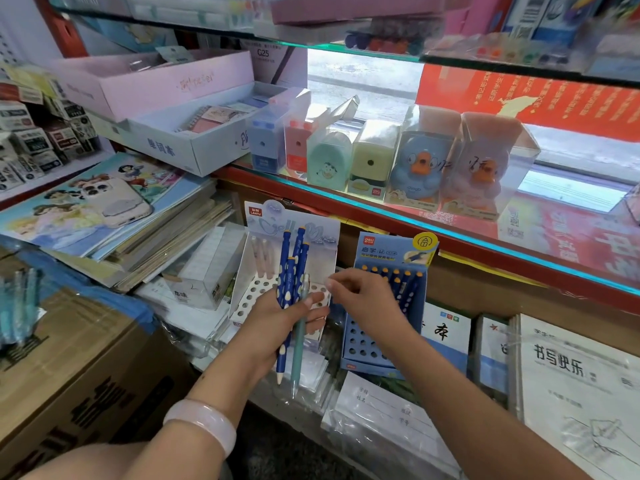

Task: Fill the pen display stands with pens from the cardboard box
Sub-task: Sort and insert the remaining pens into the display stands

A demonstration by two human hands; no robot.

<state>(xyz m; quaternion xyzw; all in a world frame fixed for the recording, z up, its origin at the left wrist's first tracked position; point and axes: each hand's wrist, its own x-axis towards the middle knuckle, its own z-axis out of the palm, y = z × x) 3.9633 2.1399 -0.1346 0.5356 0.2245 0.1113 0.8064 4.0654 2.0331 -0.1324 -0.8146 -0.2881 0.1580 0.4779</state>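
My left hand [277, 323] grips a bunch of blue pens with pale dots [292, 268] and one teal pen [298, 344], held upright in front of a white display stand [249, 292] with rows of holes. My right hand [367, 299] hovers just right of the bunch, fingers curled with fingertips near the teal pen's top, holding nothing that I can see. A blue display stand [363, 344] sits to the right, with several blue pens [401, 282] standing in its back row. A cardboard box [69, 368] is at the lower left.
Stacks of notebooks and a phone [110, 202] lie at the left. A glass shelf [450, 233] above carries boxed pencil sharpeners. Wrapped paper pads [381, 420] and booklets [581, 386] fill the lower shelf around the stands.
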